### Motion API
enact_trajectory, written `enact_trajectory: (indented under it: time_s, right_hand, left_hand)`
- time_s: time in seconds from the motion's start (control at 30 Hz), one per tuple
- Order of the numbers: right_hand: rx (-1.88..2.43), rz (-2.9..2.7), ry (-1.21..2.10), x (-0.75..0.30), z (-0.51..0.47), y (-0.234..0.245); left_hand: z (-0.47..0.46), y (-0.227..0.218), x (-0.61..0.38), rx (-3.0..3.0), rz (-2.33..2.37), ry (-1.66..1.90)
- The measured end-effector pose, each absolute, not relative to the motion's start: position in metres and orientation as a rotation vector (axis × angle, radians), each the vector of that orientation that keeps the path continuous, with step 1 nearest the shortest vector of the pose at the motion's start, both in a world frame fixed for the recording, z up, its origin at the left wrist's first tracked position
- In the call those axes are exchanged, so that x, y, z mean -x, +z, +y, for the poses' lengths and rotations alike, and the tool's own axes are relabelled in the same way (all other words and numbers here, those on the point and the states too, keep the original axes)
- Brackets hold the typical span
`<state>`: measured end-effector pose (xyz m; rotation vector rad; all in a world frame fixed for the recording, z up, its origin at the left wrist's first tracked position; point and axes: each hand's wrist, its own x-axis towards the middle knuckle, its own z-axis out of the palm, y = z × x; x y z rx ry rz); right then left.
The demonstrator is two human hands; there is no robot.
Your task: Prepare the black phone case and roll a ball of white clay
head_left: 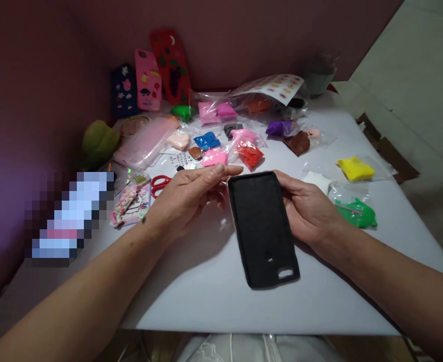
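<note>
The right hand (pixel 307 207) grips a rectangular black phone case (pixel 262 226) over the white tabletop (pixel 191 301). The left hand (pixel 186 198) is loosely open at the case's upper left corner; contact is unclear. Red-handled scissors (pixel 157 190) lie left of the case.

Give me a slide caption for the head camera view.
Right hand holds a black phone case, left hand near its corner, over a white table with colorful packets beyond.

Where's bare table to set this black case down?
Mainly the stretch of table between the black phone case and the near edge. Another patch lies right of the green packet. The back is crowded with colored packets and decorated cases.
</note>
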<state>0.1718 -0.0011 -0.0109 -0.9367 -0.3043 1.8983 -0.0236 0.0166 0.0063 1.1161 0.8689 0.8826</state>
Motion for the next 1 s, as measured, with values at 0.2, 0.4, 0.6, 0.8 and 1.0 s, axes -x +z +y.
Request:
enact_trajectory:
  time_s: [0.2, 0.4, 0.6, 0.8, 1.0]
  right_hand:
    - [0.991, -0.264, 1.88, -0.173, 0.001, -0.011]
    - [0.884, -0.396, 1.911, -0.177, 0.001, -0.018]
    - [0.878, -0.419, 1.882, -0.179, 0.001, -0.02]
    - [0.916, -0.403, 1.893, -0.176, -0.001, -0.015]
    - [0.873, -0.459, 1.922, -0.175, -0.002, -0.013]
  left_hand:
    - [0.016, 0.008, 0.022, -1.136, 0.874, 0.936]
    - [0.016, 0.007, 0.02, -1.152, 0.845, 0.953]
    - [0.018, 0.004, 0.024, -1.153, 0.864, 0.997]
    - [0.02, 0.002, 0.025, -1.245, 0.821, 0.969]
    - [0.019, 0.002, 0.025, -1.252, 0.867, 0.993]
